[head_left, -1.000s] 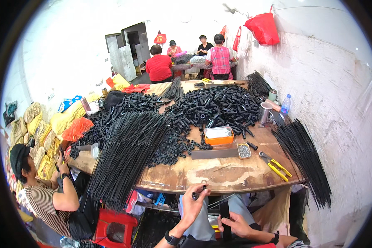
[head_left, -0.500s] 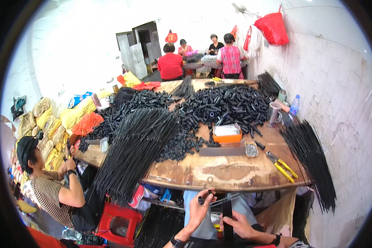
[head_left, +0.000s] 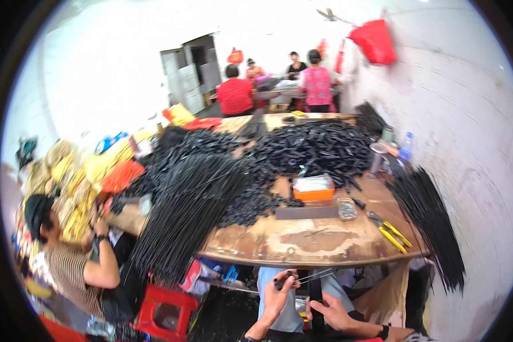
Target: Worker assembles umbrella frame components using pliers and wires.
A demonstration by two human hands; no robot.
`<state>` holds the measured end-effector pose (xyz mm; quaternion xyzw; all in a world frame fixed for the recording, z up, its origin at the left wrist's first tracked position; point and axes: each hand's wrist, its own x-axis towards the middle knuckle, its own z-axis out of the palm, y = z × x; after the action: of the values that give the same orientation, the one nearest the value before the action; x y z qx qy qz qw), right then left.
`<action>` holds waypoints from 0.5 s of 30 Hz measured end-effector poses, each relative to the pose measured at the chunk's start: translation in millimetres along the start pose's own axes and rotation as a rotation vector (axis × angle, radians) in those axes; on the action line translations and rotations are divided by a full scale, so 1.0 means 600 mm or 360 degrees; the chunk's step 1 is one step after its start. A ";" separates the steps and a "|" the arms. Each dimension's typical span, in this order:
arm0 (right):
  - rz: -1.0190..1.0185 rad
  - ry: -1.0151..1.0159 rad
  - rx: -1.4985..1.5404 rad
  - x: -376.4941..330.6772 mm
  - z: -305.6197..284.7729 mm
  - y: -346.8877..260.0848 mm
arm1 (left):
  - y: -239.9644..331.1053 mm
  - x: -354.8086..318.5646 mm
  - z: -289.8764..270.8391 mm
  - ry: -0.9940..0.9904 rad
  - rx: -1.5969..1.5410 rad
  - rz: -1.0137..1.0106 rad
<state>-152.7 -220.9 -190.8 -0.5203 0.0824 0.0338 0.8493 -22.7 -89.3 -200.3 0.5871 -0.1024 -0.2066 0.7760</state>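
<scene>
Just below the table's front edge, my left hand [head_left: 276, 301] is closed round a short black tube [head_left: 277, 283]. Two thin metal rods [head_left: 316, 276] reach from beside its fingertips toward the right; whether the fingers hold them I cannot tell. My right hand [head_left: 333, 312] rests against a flat black bar [head_left: 315, 292] that stands upright between my knees, its thumb and fingers round the bar. The bar's lower end is lost among my legs and hand. Motion blurs the finger details.
On the wooden table [head_left: 256, 242] lie heaps of black tubes [head_left: 313, 145], long black rods [head_left: 191, 194], an orange box [head_left: 313, 188], a small clear tray [head_left: 346, 208] and yellow-handled pliers [head_left: 390, 231]. More rods [head_left: 430, 222] overhang the right edge. A co-worker [head_left: 77, 262] sits left beside a red stool [head_left: 165, 310].
The view has shifted slightly and blurred. My left hand has lowered a little and turned, while the thin rods now slant up to the right. My right hand stays at the bar.
</scene>
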 end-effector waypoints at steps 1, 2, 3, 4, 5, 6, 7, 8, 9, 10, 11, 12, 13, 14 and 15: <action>-0.0019 0.0032 0.0024 -0.005 0.001 -0.002 | -0.004 -0.003 0.000 0.0024 -0.0050 -0.0003; -0.0026 0.0054 -0.0007 -0.007 0.005 -0.003 | 0.003 -0.008 0.003 0.0013 -0.0012 0.0016; -0.0029 0.0073 -0.0028 -0.007 0.008 -0.002 | 0.015 -0.007 0.008 0.0007 0.0034 0.0031; -0.0053 0.0069 0.0035 -0.006 0.006 -0.001 | 0.020 -0.004 0.013 0.0003 -0.0022 0.0041; -0.0025 0.0078 0.0037 -0.004 0.008 -0.005 | 0.024 0.000 0.016 0.0010 -0.0079 0.0043; -0.0002 0.0080 -0.0042 -0.008 0.011 -0.013 | 0.031 -0.001 0.023 0.0068 -0.0064 0.0058; 0.0031 0.0078 -0.0116 -0.003 0.010 -0.029 | 0.045 0.008 0.024 0.0055 0.0159 0.0128; 0.0003 0.0097 -0.0152 -0.001 0.008 -0.036 | 0.048 0.016 0.029 0.0028 0.0080 0.0114; 0.0005 0.0114 -0.0172 -0.001 0.007 -0.034 | 0.053 0.020 0.031 0.0016 0.0154 0.0163; -0.0034 0.0123 -0.0174 0.004 0.005 -0.039 | 0.055 0.030 0.037 0.0009 0.0008 0.0209; -0.0096 0.0126 -0.0275 0.001 0.003 -0.039 | 0.066 0.028 0.037 -0.0065 0.0100 0.0258; -0.0090 0.0116 -0.0150 -0.008 0.012 -0.033 | 0.067 0.024 0.027 -0.0114 0.0137 0.0232; -0.0131 0.0077 -0.0054 0.000 0.017 -0.038 | 0.073 0.009 0.040 0.0093 -0.0148 0.0149; -0.0090 0.0064 -0.0029 0.019 0.006 -0.032 | 0.059 0.023 0.027 0.0104 -0.0134 0.0117; -0.0136 0.0046 -0.0048 0.020 0.004 -0.034 | 0.060 0.027 0.034 0.0082 -0.0175 0.0082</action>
<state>-137.5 -228.3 -173.7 -0.5366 0.0718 -0.0089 0.8407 -9.0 -106.3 -161.6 0.5458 -0.0860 -0.1766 0.8146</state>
